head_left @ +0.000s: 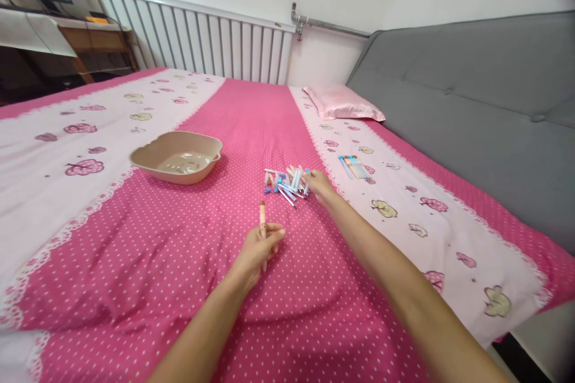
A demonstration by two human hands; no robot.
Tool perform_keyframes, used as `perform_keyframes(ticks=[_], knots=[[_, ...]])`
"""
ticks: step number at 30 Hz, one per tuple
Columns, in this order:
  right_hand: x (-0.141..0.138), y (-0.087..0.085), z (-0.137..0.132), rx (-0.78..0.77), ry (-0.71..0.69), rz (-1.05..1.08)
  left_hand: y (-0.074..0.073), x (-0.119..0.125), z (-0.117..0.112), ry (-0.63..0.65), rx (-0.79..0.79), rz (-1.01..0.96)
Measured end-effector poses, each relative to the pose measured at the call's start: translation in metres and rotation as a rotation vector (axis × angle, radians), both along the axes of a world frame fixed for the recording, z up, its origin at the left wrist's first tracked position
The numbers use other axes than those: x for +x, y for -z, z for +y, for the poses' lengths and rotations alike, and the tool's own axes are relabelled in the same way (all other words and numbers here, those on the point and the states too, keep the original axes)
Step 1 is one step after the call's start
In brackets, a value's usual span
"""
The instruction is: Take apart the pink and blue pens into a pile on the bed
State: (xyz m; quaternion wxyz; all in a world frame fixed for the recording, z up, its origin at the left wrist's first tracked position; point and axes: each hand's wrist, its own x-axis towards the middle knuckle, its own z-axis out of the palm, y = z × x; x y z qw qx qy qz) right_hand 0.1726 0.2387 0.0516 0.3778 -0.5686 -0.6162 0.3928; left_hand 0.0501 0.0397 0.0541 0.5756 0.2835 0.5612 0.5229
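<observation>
My left hand [259, 246] is closed around an orange-pink pen [262, 213] that it holds upright above the pink dotted bedspread [179, 263]. My right hand [320, 184] reaches forward to a loose pile of pens [287, 182] in the middle of the bed and touches its right side; its fingers look curled on the pile, and what they grip is hidden. A row of pens [354, 166], blue and pink, lies lined up on the pale strip to the right of the pile.
A beige plastic basin [177, 157] with small bits inside sits to the left of the pile. A pink pillow [342, 102] lies at the far end. A grey sofa back [476, 102] runs along the right, a white radiator [202, 39] behind.
</observation>
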Motion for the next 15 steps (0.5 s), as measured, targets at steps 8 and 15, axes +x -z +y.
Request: perform_keyframes(ticks=[8,15], knots=[[0.016,-0.016,-0.056,0.059,0.035,-0.092,0.003,0.002,0.0,0.075,0.02,0.02],[0.001,0.002,-0.156,-0.249,-0.512,0.419,0.005,0.013,-0.004,0.313,0.142,0.054]])
